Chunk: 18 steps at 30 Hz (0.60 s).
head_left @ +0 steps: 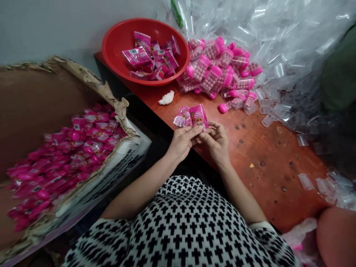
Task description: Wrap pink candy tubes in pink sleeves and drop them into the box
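Your left hand (182, 142) and right hand (216, 142) pinch a pink packet (198, 115); left of the fingers, a filled carton (41, 100); beyond them, unwrapped bottles (214, 70).

A bowl (111, 55) with loose sachets (151, 57) in it is set at the far left corner of the tabletop (264, 148). A pile of filled bottles (219, 70) lies just to its right and a crumpled wad (166, 98) just before it. Empty tubes (292, 55) are heaped farther right, a filled carton (91, 79) is stood left of the tabletop, and two held sachets (198, 115) are gripped between the left hand (182, 141) and right hand (217, 142) before the wad.
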Each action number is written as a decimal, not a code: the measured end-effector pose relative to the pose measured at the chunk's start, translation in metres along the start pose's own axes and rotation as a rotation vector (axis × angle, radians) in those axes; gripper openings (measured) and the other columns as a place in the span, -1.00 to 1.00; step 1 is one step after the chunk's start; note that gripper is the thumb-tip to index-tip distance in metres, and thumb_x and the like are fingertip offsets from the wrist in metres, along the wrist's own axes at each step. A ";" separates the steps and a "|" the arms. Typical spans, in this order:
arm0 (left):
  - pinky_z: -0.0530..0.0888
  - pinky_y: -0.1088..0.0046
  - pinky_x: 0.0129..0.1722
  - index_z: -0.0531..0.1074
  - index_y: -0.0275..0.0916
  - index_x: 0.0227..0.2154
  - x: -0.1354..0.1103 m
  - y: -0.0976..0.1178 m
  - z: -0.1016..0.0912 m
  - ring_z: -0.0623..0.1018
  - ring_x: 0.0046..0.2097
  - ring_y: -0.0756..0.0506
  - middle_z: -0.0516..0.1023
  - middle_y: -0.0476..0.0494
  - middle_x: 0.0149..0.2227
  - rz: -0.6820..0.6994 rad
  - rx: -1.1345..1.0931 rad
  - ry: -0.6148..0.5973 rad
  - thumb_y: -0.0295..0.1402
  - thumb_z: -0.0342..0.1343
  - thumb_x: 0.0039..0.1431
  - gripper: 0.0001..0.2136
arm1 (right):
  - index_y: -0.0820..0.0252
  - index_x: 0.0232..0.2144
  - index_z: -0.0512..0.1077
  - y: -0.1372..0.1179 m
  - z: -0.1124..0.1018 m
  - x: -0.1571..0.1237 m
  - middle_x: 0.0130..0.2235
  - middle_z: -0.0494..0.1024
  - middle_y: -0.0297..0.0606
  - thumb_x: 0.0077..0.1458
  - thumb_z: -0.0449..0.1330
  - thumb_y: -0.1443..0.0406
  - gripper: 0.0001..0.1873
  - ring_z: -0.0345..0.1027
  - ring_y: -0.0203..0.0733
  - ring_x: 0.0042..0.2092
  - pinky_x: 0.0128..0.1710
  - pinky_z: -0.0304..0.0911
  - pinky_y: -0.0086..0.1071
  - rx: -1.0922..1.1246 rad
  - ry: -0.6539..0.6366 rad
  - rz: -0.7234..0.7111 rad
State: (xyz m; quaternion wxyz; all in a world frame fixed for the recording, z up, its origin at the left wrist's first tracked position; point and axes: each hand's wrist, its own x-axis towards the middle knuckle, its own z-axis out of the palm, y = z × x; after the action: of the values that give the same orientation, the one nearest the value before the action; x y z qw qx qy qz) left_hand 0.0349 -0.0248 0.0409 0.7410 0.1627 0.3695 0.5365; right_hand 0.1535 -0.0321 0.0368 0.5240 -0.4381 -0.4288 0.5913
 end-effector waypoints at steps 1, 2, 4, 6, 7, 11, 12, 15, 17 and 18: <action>0.42 0.56 -0.44 0.53 -0.38 -0.51 -0.002 -0.002 0.000 0.46 -0.48 0.08 0.52 -0.08 -0.50 0.007 0.004 -0.010 -0.28 0.37 -0.15 -0.76 | 0.05 -0.17 0.29 0.000 0.001 0.002 -0.47 0.49 -0.52 -0.06 0.37 0.25 -0.58 0.42 -0.37 -0.48 -0.39 0.43 -0.42 0.000 0.006 0.000; 0.42 0.56 -0.42 0.53 -0.38 -0.50 -0.004 -0.003 0.000 0.46 -0.47 0.08 0.53 -0.08 -0.49 0.018 0.009 -0.013 -0.28 0.38 -0.15 -0.76 | 0.06 -0.17 0.29 0.000 0.002 0.003 -0.49 0.47 -0.54 -0.06 0.37 0.25 -0.58 0.41 -0.38 -0.50 -0.41 0.42 -0.43 -0.004 0.006 0.005; 0.46 0.53 -0.36 0.53 -0.37 -0.50 -0.010 0.001 -0.001 0.50 -0.44 0.06 0.55 -0.08 -0.47 0.054 0.026 0.000 -0.30 0.38 -0.14 -0.78 | 0.07 -0.16 0.28 -0.001 0.006 0.006 -0.49 0.48 -0.54 -0.07 0.37 0.25 -0.56 0.41 -0.38 -0.50 -0.43 0.41 -0.45 -0.016 -0.005 0.017; 0.51 0.46 -0.24 0.53 -0.32 -0.50 -0.020 0.014 -0.004 0.56 -0.35 0.01 0.59 -0.08 -0.42 0.144 0.028 0.053 -0.30 0.38 -0.14 -0.80 | 0.08 -0.16 0.28 -0.005 0.010 0.006 -0.47 0.51 -0.51 -0.07 0.38 0.23 -0.55 0.42 -0.37 -0.49 -0.44 0.40 -0.45 -0.030 -0.027 0.019; 0.52 0.42 -0.18 0.52 -0.28 -0.50 -0.026 0.023 -0.007 0.58 -0.30 -0.03 0.60 -0.08 -0.38 0.215 0.027 0.105 -0.27 0.37 -0.12 -0.80 | 0.08 -0.16 0.28 -0.007 0.011 0.006 -0.47 0.53 -0.50 -0.07 0.38 0.22 -0.55 0.43 -0.37 -0.49 -0.45 0.39 -0.46 -0.037 -0.035 0.015; 0.51 0.43 -0.09 0.52 -0.07 -0.26 -0.040 0.058 -0.027 0.57 -0.04 -0.10 0.63 -0.02 -0.20 0.519 0.140 0.427 0.04 0.11 0.09 -0.67 | 0.12 -0.24 0.32 -0.012 0.004 0.005 -0.50 0.53 -0.47 -0.04 0.35 0.15 -0.64 0.42 -0.36 -0.53 -0.53 0.36 -0.47 -0.086 -0.039 0.022; 0.50 0.42 -0.06 0.51 -0.04 -0.18 -0.038 0.062 -0.033 0.55 0.00 -0.11 0.62 -0.02 -0.15 0.536 0.201 0.467 0.06 0.08 0.11 -0.64 | 0.13 -0.27 0.34 -0.012 0.001 0.005 -0.51 0.53 -0.46 -0.03 0.34 0.14 -0.66 0.42 -0.36 -0.54 -0.55 0.35 -0.47 -0.101 -0.031 0.029; 0.43 0.27 0.07 0.48 -0.06 -0.04 -0.018 0.055 -0.049 0.53 0.05 -0.17 0.59 -0.11 -0.04 0.579 0.436 0.430 0.03 0.13 0.09 -0.56 | 0.16 -0.32 0.37 -0.012 -0.008 0.007 -0.53 0.50 -0.46 -0.03 0.34 0.12 -0.68 0.40 -0.37 -0.57 -0.58 0.34 -0.48 -0.147 -0.006 0.049; 0.27 0.19 0.22 0.50 -0.11 -0.04 0.003 0.043 -0.055 0.42 0.18 -0.20 0.52 -0.15 0.08 0.628 0.771 0.346 -0.08 0.21 0.05 -0.59 | 0.16 -0.33 0.37 -0.011 -0.012 0.009 -0.52 0.50 -0.46 -0.03 0.33 0.11 -0.68 0.40 -0.38 -0.57 -0.58 0.33 -0.49 -0.184 -0.014 0.059; 0.17 0.15 0.27 0.52 -0.11 -0.07 0.013 0.037 -0.057 0.33 0.25 -0.22 0.47 -0.14 0.13 0.656 0.949 0.300 -0.14 0.24 0.04 -0.62 | 0.16 -0.33 0.38 -0.011 -0.012 0.009 -0.51 0.51 -0.45 -0.03 0.33 0.10 -0.68 0.40 -0.38 -0.56 -0.58 0.33 -0.50 -0.201 -0.025 0.066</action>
State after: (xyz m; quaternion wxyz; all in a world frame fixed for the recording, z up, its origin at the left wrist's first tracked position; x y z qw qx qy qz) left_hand -0.0289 -0.0079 0.0210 0.3225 0.5044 0.5998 0.5308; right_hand 0.1672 -0.0212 0.0439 0.4523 -0.4949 -0.4780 0.5675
